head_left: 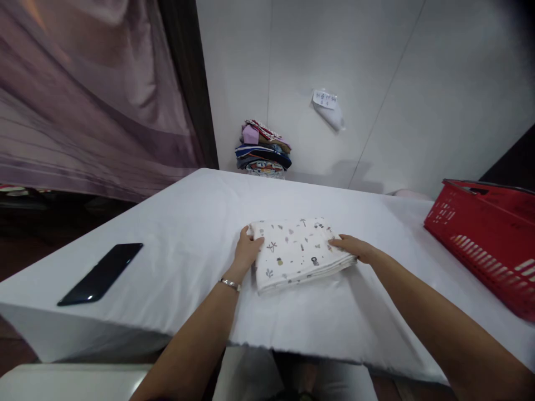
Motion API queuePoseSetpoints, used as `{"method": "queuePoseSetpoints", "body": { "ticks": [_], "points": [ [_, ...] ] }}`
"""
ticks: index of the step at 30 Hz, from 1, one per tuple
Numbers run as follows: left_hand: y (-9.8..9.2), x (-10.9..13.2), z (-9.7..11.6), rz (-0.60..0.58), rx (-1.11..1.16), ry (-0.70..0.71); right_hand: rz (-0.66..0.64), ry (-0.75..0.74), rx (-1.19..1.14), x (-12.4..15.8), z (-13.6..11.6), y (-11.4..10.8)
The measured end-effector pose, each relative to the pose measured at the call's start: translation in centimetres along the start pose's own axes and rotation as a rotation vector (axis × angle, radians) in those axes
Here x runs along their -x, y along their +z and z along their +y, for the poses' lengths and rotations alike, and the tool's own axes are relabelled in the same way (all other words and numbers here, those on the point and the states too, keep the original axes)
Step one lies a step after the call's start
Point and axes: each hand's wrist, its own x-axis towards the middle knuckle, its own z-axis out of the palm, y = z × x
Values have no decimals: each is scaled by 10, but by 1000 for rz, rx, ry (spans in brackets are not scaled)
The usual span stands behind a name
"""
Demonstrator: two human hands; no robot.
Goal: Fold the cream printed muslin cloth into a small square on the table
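Observation:
A folded white cloth [298,250] printed with small grey and yellow plant-like figures is at the middle of the table, its layers showing along the near and right edges. My left hand [247,248] grips its left side, thumb on top and the other fingers hidden behind the edge. At the right side, my right hand [353,246] has its thumb on the upper face, with the other fingers out of sight underneath. A bracelet [230,284] circles my left wrist.
White cloth covers the table [184,223]. A dark phone-like slab [102,274] lies at left, a red plastic basket [485,234] stands at right. Folded clothes [264,147] are stacked beyond the far edge. A purple curtain [96,94] hangs at left; a labelled bag [329,109] is on the wall.

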Motion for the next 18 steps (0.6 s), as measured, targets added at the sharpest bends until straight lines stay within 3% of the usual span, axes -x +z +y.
{"method": "queuePoseSetpoints", "body": {
  "ticks": [4, 8, 12, 18],
  "points": [
    [-3, -6, -2, 115, -77, 182, -92, -6, -107, 9, 3, 9],
    [-11, -10, 3, 183, -207, 153, -92, -43, -150, 23, 8, 23],
    [-14, -9, 7, 128, -306, 65, -45, -39, -127, 27, 12, 25],
    [-16, -6, 5, 46, -322, 60, -134, 10, -267, 27, 11, 20]
  ]
}}
